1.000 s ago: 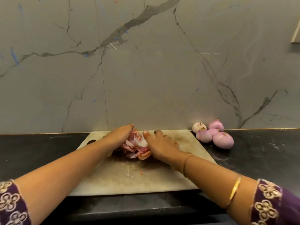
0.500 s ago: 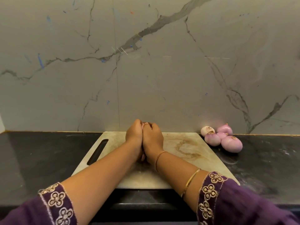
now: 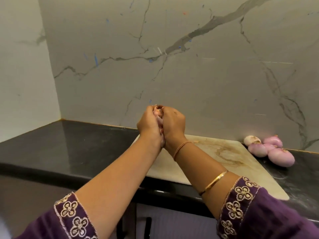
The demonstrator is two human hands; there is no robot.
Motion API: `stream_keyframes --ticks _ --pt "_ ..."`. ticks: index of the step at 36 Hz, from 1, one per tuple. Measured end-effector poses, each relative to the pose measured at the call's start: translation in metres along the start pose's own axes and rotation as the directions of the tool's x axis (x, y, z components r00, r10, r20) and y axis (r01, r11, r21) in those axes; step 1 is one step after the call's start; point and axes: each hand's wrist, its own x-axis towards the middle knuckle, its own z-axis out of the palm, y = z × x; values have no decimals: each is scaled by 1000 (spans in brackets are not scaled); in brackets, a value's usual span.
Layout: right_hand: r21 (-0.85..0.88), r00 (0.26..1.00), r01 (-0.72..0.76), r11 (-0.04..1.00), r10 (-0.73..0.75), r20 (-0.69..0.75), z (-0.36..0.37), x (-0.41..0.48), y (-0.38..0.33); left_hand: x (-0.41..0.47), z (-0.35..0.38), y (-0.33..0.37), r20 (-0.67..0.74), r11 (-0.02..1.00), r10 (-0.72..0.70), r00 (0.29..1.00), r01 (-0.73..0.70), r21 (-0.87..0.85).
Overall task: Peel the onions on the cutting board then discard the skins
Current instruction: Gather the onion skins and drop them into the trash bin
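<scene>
Currently left hand (image 3: 149,125) and right hand (image 3: 174,125) cup palm-to-palm around the skins (image 3: 157,113) over the cutting board's (image 3: 224,161) 11 o'clock corner; peeled onions (image 3: 269,150) sit on the worktop (image 3: 69,144) at 3 o'clock, no bin visible.

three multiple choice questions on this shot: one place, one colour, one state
1. Where do the peeled onions lie? A on the countertop right of the cutting board; B in a bowl; C on the floor.
2. The countertop's colour? A white; B green; C black.
3. The onion skins are: A scattered on the board; B cupped between left hand and right hand; C binned.
Key: 1 A, they sit off the board's right edge; 2 C, glossy black surface; 3 B, pink skins show between the hands.
</scene>
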Motion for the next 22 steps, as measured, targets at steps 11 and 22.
stream_keyframes --ticks 11,22 --pt "162 929 -78 984 12 370 84 -83 14 -45 -86 74 -229 942 307 924 -329 -65" --pt "191 723 -215 958 25 690 140 -191 64 -99 -204 108 -399 865 389 831 -478 -154"
